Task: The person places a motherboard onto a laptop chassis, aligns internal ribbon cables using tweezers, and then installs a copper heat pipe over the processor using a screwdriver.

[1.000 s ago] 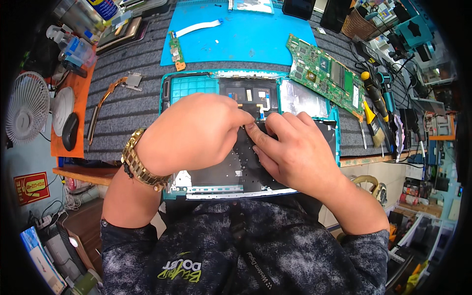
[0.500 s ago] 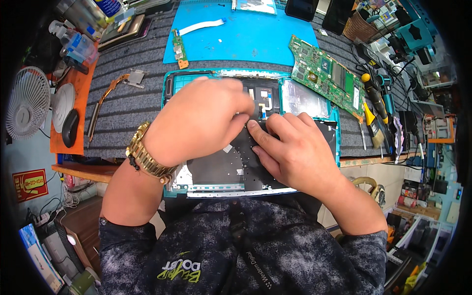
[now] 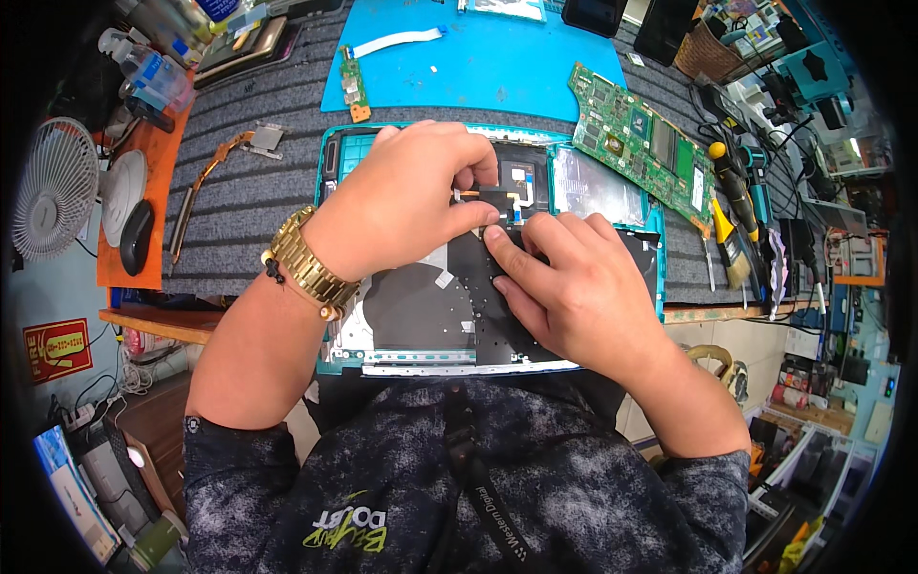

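A teal laptop shell point(image 3: 346, 153) lies opened in front of me, its inside up. Black sheeting point(image 3: 411, 311) covers much of its near half. My left hand point(image 3: 406, 196), with a gold watch on the wrist, pinches a small piece of black film point(image 3: 493, 202) between thumb and fingers near the middle of the shell. Just right of it, my right hand point(image 3: 579, 277) rests with fingers apart, its index fingertip against the black sheeting. A short white ribbon cable point(image 3: 524, 196) shows beyond the fingertips. My left hand hides part of the shell's far left.
A green circuit board point(image 3: 641, 143) overlaps the shell's far right corner. On the blue mat point(image 3: 469, 72) lie a small board point(image 3: 352, 86) and a white flat cable point(image 3: 397, 41). A copper heat pipe point(image 3: 215, 172) lies left; a brush point(image 3: 734, 258) and tools lie right.
My left hand has turned and opened out a little, so the black film in its pinch now shows. My right hand stays almost in place. The whole view has shifted slightly.
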Tool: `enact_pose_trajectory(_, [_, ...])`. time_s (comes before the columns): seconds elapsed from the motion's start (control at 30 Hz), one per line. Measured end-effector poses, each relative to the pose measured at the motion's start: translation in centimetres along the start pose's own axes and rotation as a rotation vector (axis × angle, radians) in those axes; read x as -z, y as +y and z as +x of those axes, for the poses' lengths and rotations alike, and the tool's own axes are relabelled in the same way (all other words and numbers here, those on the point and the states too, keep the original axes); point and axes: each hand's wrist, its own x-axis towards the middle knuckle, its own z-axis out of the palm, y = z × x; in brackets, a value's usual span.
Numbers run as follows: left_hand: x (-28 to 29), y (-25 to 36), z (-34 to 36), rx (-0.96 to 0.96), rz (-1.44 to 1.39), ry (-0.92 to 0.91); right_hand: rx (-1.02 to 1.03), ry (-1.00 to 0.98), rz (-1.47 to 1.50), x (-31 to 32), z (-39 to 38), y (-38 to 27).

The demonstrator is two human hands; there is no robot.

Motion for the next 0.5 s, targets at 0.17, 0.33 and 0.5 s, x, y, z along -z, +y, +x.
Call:
enact_pose_trajectory(0.17, [-0.04, 0.21, -0.18, 0.008, 0.034, 0.004, 0.009, -0.001, -0.012, -0.03, -0.08, 0.08])
enact_pose_trajectory(0.33, [-0.04, 0.29, -0.21, 0.025, 0.039, -0.005, 0.015, 0.005, -0.014, -0.04, 0.09, 0.20])
enact_pose_trajectory(0.5, [-0.03, 0.42, -0.23, 0.030, 0.030, -0.009, 0.023, -0.011, -0.007, 0.05, 0.22, 0.19])
